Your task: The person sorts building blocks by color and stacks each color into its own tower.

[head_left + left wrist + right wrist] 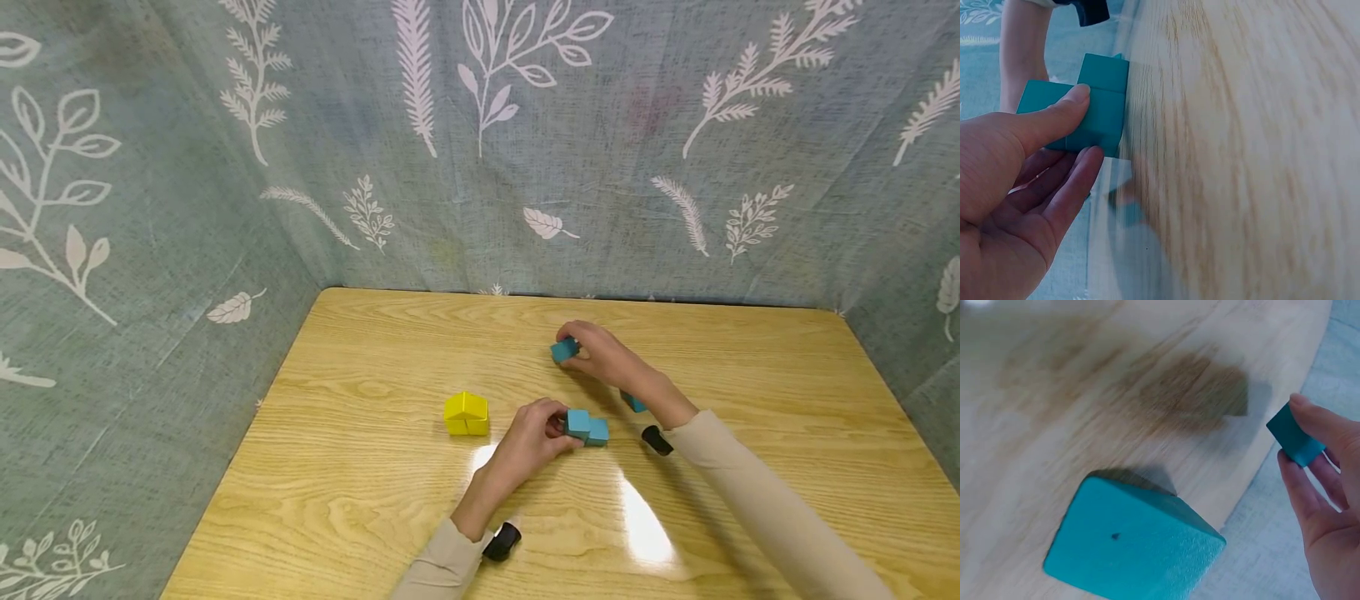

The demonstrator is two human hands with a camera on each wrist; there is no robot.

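With thumb and fingertips, my left hand (pixel 528 442) grips a teal block (pixel 577 423). A second teal block (pixel 597 432) sits against it on the right. In the left wrist view the joined teal blocks (pixel 1105 74) make a stepped shape, the thumb pressing across a seam. Farther back, my right hand (pixel 609 358) pinches another teal block (pixel 564 350) between thumb and fingers. The right wrist view shows this block (pixel 1296 436) held at the fingertips, above the tabletop. Under the right wrist lies one more teal block (pixel 634 402), partly hidden by the forearm.
A small yellow block build (pixel 466 415) with a peaked top stands left of my left hand. Black wrist-worn devices (pixel 502 542) hang at both wrists. The wooden table (pixel 360 500) meets a leaf-patterned cloth (pixel 450 217) at the back and sides.
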